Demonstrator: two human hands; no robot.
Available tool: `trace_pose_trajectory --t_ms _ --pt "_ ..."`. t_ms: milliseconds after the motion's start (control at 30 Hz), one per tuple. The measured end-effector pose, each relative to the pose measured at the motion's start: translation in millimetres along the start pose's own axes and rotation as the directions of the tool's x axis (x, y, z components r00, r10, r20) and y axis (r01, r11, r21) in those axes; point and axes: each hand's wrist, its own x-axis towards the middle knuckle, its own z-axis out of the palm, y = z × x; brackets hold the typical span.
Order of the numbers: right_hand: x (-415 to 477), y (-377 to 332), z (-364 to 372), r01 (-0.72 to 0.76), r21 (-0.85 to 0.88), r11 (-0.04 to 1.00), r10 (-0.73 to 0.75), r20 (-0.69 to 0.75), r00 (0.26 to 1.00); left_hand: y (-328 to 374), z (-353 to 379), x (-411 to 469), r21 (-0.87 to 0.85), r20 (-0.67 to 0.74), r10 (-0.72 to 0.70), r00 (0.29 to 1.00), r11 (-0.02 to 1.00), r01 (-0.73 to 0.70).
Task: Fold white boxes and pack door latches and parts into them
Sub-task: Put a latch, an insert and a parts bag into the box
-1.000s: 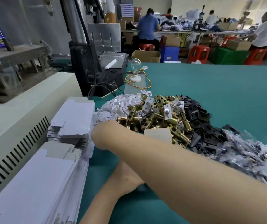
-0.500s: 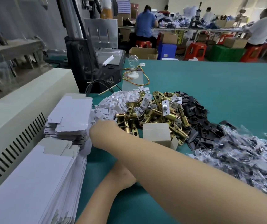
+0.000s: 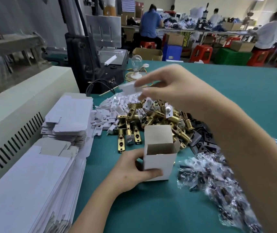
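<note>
An upright white box [image 3: 159, 158] with its top flaps open stands on the green table [image 3: 235, 91]. My left hand [image 3: 131, 170] grips its lower left side. Above and behind it, my right hand [image 3: 166, 88] pinches a small white plastic part [image 3: 129, 87] in the air over the piles. On the table lie a heap of white plastic parts [image 3: 111, 110], a heap of brass door latches [image 3: 153, 121], black plates [image 3: 200, 137] and clear bags of screws [image 3: 215, 180].
Stacks of flat white box blanks [image 3: 69, 118] and a longer pile of flat box blanks [image 3: 28, 187] lie at the left beside a cream machine [image 3: 17, 105]. A black press [image 3: 94, 64] and a light bulb [image 3: 136, 64] stand behind. People work at far tables.
My right arm, which reached left across the table, has lifted and now holds a white part above the piles. The box, earlier mostly hidden behind my arm, is now in plain view in my left hand.
</note>
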Motion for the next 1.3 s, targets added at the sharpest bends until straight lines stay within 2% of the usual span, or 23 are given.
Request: trace_pose_trajectory --t_ms 100,200,267,400,700,767,833,900,933,1000,1067,1167,1300 --pt "-33.1 35.6 -29.7 -0.119 0.227 0.967 0.123 -0.003 0.992 -3.4 -3.6 -0.6 -0.007 -0.008 -0.027 1.0 1.0 0.027" --pt "-57.9 77.4 -33.2 -0.232 0.32 0.918 0.272 -0.088 0.958 -9.6 -3.1 1.7 -0.022 -0.03 0.026 0.999 0.999 -0.026" --pt "-73.7 97.6 -28.0 -0.281 0.394 0.875 0.355 -0.127 0.926 -6.9 -6.5 1.1 -0.02 -0.027 0.013 1.0 1.0 -0.013" --pt "-88.1 124.2 -1.9 -0.325 0.491 0.809 0.469 -0.203 0.86 -5.1 -4.6 1.0 0.0 -0.044 0.022 0.999 1.0 -0.022" --pt "-81.5 133.5 23.5 -0.248 0.481 0.841 0.427 -0.309 0.85 -7.5 -4.4 0.7 -0.002 -0.039 0.018 0.999 1.0 -0.018" --pt "-81.7 125.2 18.7 -0.166 0.526 0.834 0.388 -0.344 0.855 -8.5 -4.4 1.0 -0.02 -0.035 0.005 0.999 1.0 -0.006" --pt "-84.1 110.8 12.2 -0.032 0.548 0.836 0.281 -0.377 0.883 -9.5 -4.9 0.9 -0.037 -0.027 -0.003 1.0 0.999 0.002" --pt "-87.3 92.6 6.9 0.106 0.456 0.884 0.072 -0.355 0.932 -10.2 -5.4 0.6 -0.041 -0.014 -0.01 1.0 0.999 0.009" --pt "-88.9 83.6 5.2 0.164 0.357 0.92 -0.045 -0.32 0.946 -10.6 -5.4 0.4 -0.042 -0.008 -0.011 1.0 0.999 0.011" --pt "-91.4 69.8 4.5 0.256 0.048 0.966 -0.239 -0.227 0.944 -11.1 -5.3 0.4 -0.046 -0.001 -0.012 1.0 0.999 0.012" --pt "-92.4 60.2 7.4 0.339 -0.236 0.911 -0.372 -0.114 0.921 -11.0 -4.9 0.7 -0.053 0.0 -0.01 1.0 0.999 0.01" --pt "-92.2 57.4 12.6 0.432 -0.407 0.805 -0.462 0.027 0.887 -10.7 -5.3 1.0 -0.069 0.007 -0.022 1.0 0.997 0.023" --pt "-88.6 63.5 5.6 0.465 -0.517 0.719 -0.453 0.159 0.877 -12.6 -6.6 1.3 -0.076 0.013 -0.034 0.999 0.996 0.035"
